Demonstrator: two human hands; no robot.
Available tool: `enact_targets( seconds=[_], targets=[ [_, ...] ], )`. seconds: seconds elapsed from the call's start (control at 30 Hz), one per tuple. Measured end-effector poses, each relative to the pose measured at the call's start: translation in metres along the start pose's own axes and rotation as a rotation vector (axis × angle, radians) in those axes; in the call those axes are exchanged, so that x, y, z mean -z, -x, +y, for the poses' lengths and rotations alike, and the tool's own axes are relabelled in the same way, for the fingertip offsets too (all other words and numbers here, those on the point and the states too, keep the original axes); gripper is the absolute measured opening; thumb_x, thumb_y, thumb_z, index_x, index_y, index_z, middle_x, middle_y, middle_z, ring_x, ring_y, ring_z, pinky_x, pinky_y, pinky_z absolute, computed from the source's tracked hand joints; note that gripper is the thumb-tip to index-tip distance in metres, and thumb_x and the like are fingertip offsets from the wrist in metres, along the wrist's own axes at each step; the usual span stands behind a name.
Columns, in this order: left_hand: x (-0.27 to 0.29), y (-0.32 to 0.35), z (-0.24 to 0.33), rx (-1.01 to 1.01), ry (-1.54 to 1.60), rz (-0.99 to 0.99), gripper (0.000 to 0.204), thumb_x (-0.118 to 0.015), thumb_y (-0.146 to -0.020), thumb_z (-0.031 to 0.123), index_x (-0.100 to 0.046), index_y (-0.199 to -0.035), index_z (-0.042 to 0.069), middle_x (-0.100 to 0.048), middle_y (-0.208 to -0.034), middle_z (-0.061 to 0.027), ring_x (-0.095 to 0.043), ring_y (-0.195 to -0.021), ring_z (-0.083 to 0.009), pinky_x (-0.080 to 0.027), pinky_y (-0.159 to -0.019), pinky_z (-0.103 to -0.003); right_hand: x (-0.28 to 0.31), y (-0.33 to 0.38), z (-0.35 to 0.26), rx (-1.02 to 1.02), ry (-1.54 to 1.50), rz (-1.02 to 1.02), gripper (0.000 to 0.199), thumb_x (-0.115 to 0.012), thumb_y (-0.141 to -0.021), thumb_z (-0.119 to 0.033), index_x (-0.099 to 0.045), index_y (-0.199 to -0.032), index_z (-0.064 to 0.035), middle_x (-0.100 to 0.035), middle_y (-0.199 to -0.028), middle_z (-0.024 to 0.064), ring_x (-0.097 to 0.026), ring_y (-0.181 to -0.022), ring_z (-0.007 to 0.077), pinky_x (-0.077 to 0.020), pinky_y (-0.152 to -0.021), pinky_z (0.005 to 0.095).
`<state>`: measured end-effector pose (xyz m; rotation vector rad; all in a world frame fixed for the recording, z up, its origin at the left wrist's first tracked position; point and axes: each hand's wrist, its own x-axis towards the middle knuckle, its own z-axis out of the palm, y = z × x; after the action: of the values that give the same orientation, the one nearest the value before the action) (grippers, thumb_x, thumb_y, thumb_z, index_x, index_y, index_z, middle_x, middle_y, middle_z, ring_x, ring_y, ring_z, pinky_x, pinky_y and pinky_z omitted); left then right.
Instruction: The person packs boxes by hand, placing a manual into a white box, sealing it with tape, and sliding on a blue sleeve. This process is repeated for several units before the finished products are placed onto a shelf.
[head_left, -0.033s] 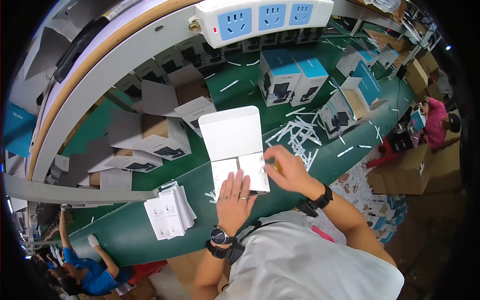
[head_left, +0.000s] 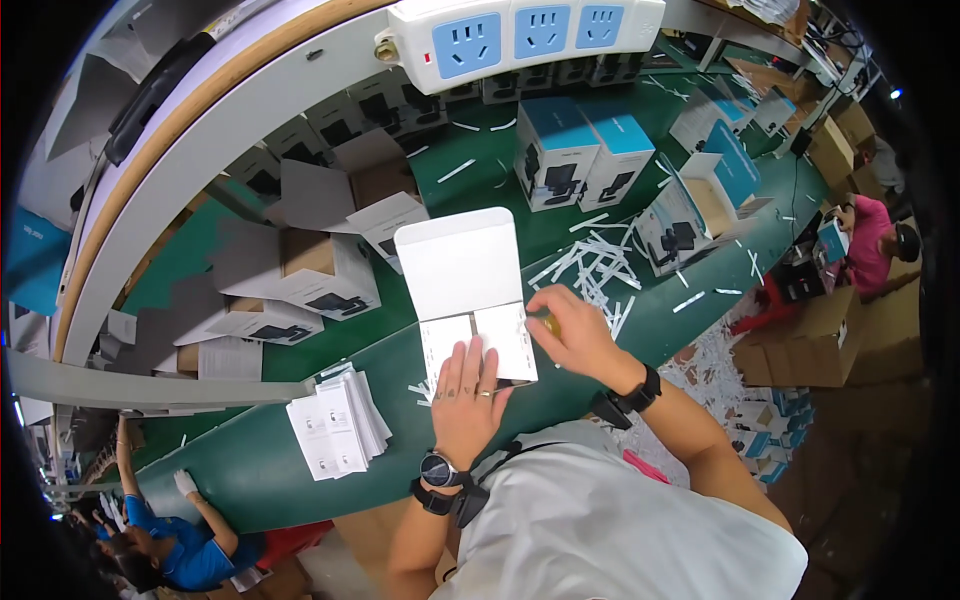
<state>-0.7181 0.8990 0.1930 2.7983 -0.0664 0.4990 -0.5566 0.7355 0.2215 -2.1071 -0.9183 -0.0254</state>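
Note:
A white carton (head_left: 460,265) stands on the green table in front of me, its lid raised at the far side and its two inner flaps folded in. My left hand (head_left: 466,398) lies flat on the near part of these flaps, fingers stretched out. At the carton's right edge my right hand (head_left: 578,335) is closed, thumb and forefinger close to the flap. Something small and yellow (head_left: 551,325) shows in its fingers; the kind cannot be made out. Left of the carton lies a stack of white printed leaflets (head_left: 338,425).
White paper strips (head_left: 600,265) lie heaped right of the carton. Printed boxes (head_left: 555,160) stand behind, and open boxes (head_left: 330,275) stand to the left. A power strip (head_left: 525,40) hangs overhead. Co-workers sit at lower left (head_left: 185,545) and far right (head_left: 868,245).
My right hand has shifted slightly along the carton's right edge, with its fingers curled closer to the flap. The left hand stays pressed on the flaps.

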Motion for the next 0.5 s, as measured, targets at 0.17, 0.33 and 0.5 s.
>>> enact_targets(
  seconds=[0.17,0.33,0.5],
  targets=[
    [0.002,-0.003,0.004,0.01,-0.016,0.007,0.061,-0.071,-0.086,0.03,-0.054,-0.139,0.004,-0.049,-0.148,-0.0127,-0.044,-0.138,-0.0378,-0.039,-0.11,-0.049,-0.004,-0.002,0.007,0.032,0.153,0.104,0.01,-0.07,-0.084,-0.013,-0.062,-0.087,-0.0093,-0.062,-0.077,0.0047,-0.064,-0.069,0.0266,-0.0501,-0.058,0.0377],
    [0.003,-0.003,0.006,0.017,-0.03,-0.004,0.06,-0.07,-0.087,0.029,-0.054,-0.139,0.004,-0.05,-0.148,-0.0137,-0.045,-0.138,-0.0373,-0.039,-0.11,-0.048,-0.002,-0.001,0.002,-0.017,0.2,0.072,0.011,-0.073,-0.083,-0.014,-0.064,-0.085,-0.0091,-0.064,-0.08,0.006,-0.065,-0.07,0.0286,-0.052,-0.059,0.0377],
    [0.0,-0.002,0.005,0.013,0.029,-0.005,0.059,-0.071,-0.087,0.027,-0.055,-0.138,0.003,-0.051,-0.145,-0.017,-0.047,-0.135,-0.0372,-0.04,-0.11,-0.047,-0.017,-0.003,-0.011,-0.076,0.081,0.045,0.012,-0.075,-0.081,-0.015,-0.064,-0.084,-0.0096,-0.065,-0.088,0.0058,-0.066,-0.072,0.0288,-0.0533,-0.061,0.037]
  ],
)
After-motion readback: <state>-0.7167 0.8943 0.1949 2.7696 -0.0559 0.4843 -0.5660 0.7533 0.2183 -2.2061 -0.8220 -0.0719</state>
